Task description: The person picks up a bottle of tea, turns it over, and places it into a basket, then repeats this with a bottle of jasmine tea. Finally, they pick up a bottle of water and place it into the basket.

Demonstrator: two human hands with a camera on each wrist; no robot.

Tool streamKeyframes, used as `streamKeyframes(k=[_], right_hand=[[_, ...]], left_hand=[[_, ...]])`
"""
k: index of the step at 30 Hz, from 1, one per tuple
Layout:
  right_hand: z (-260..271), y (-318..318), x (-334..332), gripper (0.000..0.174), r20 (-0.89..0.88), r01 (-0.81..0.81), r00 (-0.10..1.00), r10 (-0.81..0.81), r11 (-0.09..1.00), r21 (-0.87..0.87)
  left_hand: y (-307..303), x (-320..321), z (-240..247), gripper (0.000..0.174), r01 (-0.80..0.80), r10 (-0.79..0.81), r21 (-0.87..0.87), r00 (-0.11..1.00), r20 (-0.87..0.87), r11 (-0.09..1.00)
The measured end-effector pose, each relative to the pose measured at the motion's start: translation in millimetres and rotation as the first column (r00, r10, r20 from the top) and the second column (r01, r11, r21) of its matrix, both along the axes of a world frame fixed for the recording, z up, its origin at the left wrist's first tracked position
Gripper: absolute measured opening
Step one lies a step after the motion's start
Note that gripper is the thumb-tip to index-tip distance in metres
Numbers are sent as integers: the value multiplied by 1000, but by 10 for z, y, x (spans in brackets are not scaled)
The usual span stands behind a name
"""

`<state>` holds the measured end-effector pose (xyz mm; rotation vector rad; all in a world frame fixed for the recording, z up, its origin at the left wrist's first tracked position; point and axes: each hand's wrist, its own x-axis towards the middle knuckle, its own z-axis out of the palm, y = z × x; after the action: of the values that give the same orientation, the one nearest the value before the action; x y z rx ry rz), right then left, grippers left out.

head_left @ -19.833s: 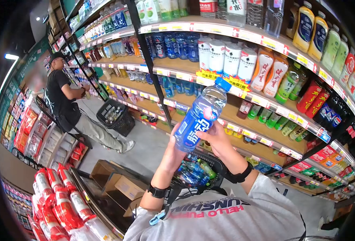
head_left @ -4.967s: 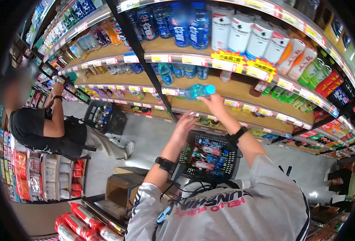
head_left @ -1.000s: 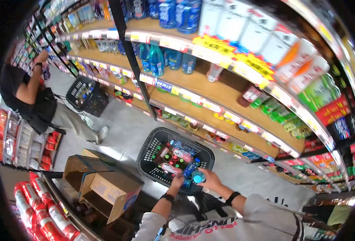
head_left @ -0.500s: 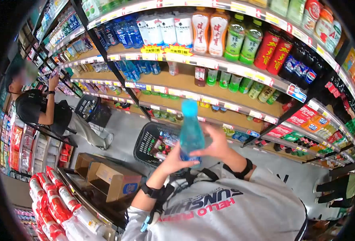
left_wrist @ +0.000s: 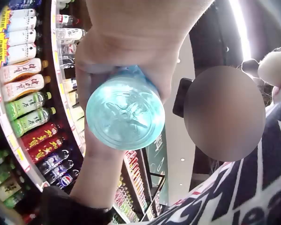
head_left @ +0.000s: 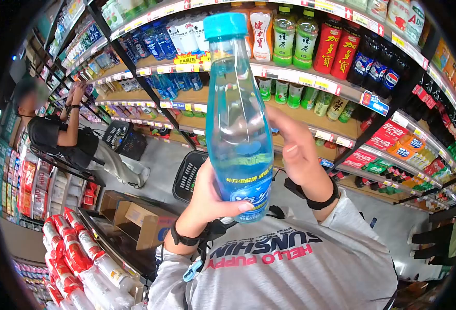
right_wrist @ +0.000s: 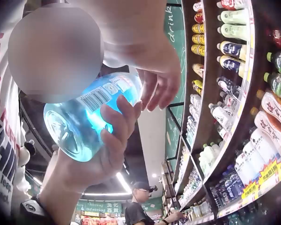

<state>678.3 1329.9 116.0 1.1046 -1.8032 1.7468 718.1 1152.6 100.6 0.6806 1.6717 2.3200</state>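
Note:
A clear turquoise drink bottle (head_left: 238, 119) with a blue cap and blue label stands upright, slightly tilted, close before the head camera. My left hand (head_left: 207, 199) grips its lower part, thumb across the label. In the right wrist view, the left hand's fingers (right_wrist: 119, 123) curl round the bottle, beside a barcode on the label. Its ribbed base (left_wrist: 125, 115) faces the left wrist camera. My right hand (head_left: 296, 150) is beside the bottle's right side with fingers loosely bent, holding nothing.
Shelves of drinks (head_left: 305, 82) curve across the back and right. A black basket (head_left: 186, 178) stands on the floor, partly hidden behind the left hand. Another person (head_left: 57, 137) stands at left near a second basket (head_left: 130, 142). Cardboard boxes (head_left: 143, 219) and red-white packs (head_left: 73, 248) are front left.
The right hand took the turquoise bottle from the shelf area and brought it low over the basket. Both hands then raised it toward the head; the right hand has since let go.

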Motion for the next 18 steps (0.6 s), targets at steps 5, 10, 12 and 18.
streamKeyframes(k=[5,10,12,18], right_hand=[[-46,-49,-10,65,52,-117,991,121,991,-71],[-39,-139,-130,63,77,-235,968,239,970,-59],[-50,-208,-196,61,80,-247,965,251,967,-57],[-66,-416,-359,59,119,-308,943,311,951,-39]], left_hand=[[-90,21,-120,84,77,-84,96,994,75,992],[-154,51,-171,85,72,-85,122,990,108,990],[-166,77,-203,91,-19,11,74,995,103,997],[-289,51,-246,89,-63,42,149,989,139,987]])
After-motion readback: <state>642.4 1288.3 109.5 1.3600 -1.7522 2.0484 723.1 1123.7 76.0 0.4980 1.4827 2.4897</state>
